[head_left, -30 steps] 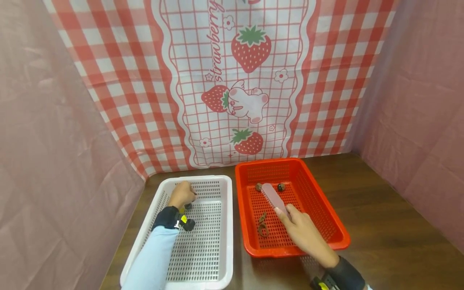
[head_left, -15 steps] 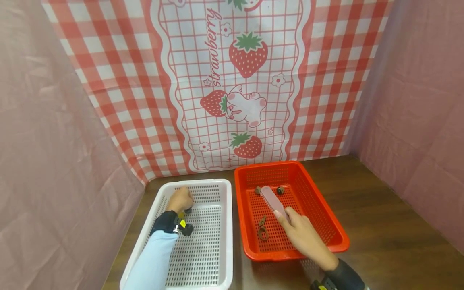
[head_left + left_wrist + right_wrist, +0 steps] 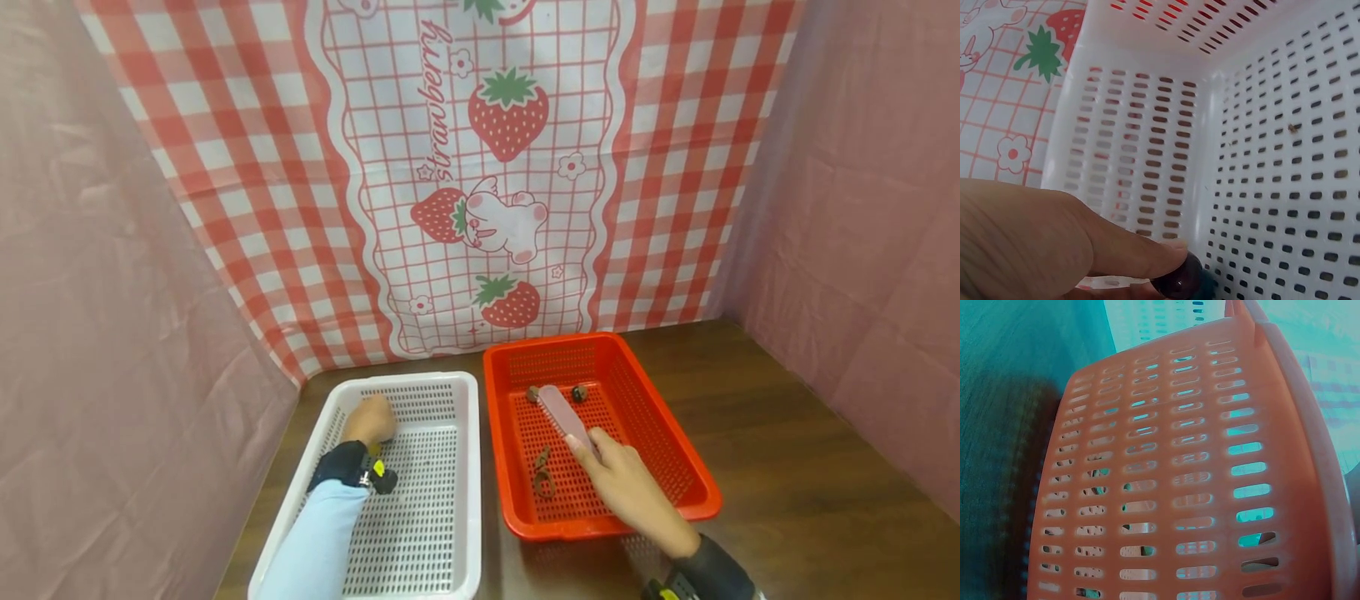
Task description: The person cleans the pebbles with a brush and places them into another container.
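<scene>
So, the work is looking partway along to me: loose brown pieces (image 3: 580, 392) are already lying in the red basket (image 3: 570, 531), while two other things are being held, not yet let go. Nearest us, the right hand (image 3: 626, 482) is gripping a pink comb (image 3: 564, 417) by its handle, the toothed end slanting out over the basket; whether its tip is touching anything, I can't tell. Just left of those fingers, a looped piece (image 3: 541, 472) is lying on the basket floor, and two lumpy pieces (image 3: 533, 393) are sitting farther back, near the comb's tip. Over in the far-left corner of the white basket (image 3: 471, 492), the left hand (image 3: 371, 418) is pinching a glossy dark round piece (image 3: 1180, 280) between thumb and finger, low down, where wall is meeting floor.
</scene>
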`<state>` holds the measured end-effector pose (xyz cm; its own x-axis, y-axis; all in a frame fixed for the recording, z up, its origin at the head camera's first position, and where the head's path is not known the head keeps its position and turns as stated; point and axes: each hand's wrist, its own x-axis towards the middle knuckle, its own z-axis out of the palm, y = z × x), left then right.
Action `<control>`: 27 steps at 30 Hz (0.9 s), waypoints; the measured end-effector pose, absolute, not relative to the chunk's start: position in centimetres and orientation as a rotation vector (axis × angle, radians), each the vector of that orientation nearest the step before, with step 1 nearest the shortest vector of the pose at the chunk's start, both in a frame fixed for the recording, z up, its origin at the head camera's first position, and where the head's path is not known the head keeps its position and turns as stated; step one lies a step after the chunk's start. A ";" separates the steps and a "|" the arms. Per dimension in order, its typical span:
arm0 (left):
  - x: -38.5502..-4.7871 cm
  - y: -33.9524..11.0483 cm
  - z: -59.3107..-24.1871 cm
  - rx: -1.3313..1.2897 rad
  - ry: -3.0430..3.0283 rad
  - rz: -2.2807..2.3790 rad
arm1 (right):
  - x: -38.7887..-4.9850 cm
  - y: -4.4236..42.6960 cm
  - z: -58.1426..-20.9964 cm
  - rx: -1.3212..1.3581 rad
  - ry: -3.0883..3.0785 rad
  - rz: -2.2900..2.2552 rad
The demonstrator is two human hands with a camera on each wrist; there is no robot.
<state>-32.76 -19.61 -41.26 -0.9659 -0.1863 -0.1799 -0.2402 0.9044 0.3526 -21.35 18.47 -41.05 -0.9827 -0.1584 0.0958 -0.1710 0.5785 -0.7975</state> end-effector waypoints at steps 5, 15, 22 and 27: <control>-33.0 -20.0 -42.0 -0.320 2.938 0.517 | -21.3 18.6 -41.1 0.271 -2.785 1.420; -32.7 -18.2 -41.0 -0.102 3.069 0.586 | -21.3 18.6 -41.0 0.256 -2.773 1.423; -29.9 -11.6 -39.3 0.442 3.044 0.799 | -21.1 18.5 -41.2 0.282 -2.764 1.462; -28.6 -8.2 -40.0 0.533 3.103 0.631 | -21.2 18.6 -41.1 0.287 -2.752 1.417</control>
